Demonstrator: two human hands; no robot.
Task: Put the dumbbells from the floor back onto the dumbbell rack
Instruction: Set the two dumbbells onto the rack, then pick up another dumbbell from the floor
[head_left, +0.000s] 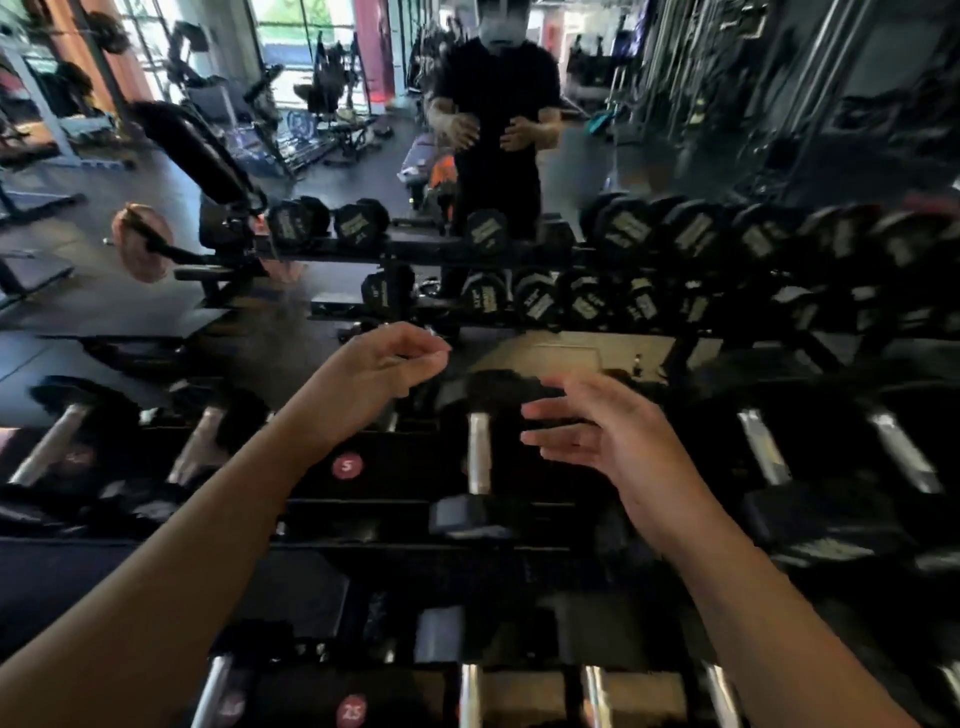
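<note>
Resting racked, dumbbell (479, 457) just beyond empty fingers (550, 441).

A large mirror (727, 130) fills the wall ahead and shows the gym room behind. In the mirror, tall windows (291, 36) at the far side give bright daylight, while the rest of the room is rather dim. The floor (104, 291) is dark (it looks like rubber mat). A black padded bench (192, 150) stands tilted at the upper left, and more exercise machines (322, 104) stand near the windows.
</note>
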